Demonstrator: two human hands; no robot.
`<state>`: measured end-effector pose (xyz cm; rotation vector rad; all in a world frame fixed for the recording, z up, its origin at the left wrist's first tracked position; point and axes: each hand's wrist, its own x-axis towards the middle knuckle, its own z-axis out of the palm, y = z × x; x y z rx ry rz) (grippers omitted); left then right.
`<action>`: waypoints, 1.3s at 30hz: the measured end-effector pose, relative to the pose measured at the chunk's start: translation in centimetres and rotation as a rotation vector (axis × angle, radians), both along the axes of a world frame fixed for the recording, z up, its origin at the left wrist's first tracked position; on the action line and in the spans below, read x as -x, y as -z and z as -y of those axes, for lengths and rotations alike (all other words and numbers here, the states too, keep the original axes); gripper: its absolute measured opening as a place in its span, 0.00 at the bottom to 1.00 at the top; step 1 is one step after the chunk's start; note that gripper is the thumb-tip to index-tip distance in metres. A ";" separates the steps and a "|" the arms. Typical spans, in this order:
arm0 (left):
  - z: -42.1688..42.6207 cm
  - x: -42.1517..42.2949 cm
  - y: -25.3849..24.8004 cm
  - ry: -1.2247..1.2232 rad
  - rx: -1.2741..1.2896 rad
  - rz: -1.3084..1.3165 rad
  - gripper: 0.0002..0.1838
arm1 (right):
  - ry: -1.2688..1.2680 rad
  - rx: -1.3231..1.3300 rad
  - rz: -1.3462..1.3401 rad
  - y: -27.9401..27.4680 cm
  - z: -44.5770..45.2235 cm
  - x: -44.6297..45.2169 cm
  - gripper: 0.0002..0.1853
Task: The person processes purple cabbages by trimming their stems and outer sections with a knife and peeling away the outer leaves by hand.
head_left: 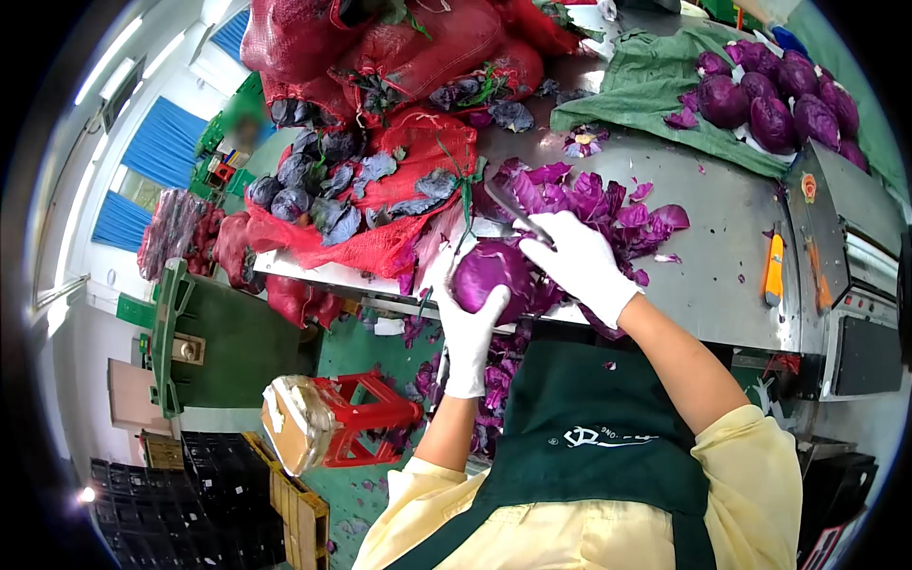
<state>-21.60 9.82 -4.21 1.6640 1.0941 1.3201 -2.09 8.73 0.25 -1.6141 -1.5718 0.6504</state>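
Observation:
My left hand [467,328], in a white glove, is wrapped round the lower left side of a purple cabbage [492,274] at the near edge of the steel table. In my right hand [578,263], also gloved, is the handle of a knife [511,205]. Its dark blade points up and to the left, above the cabbage and apart from it. Loose purple leaves [608,214] lie in a heap just beyond my right hand. To the left, a red net bag [418,142] lies spread out with dusky cabbages [293,203] and outer leaves on it.
Full red net sacks [427,57] are piled at the back left. Peeled cabbages [760,90] sit on a green cloth [636,76] at the back right. A yellow box cutter [774,266] lies near the table's right side. Below left are a red stool [366,418] and a green bin [233,332].

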 end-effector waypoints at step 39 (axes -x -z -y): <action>1.2 -1.6 0.6 0.091 -0.244 -0.356 0.53 | -0.022 -0.106 0.348 1.2 -2.7 -4.0 0.10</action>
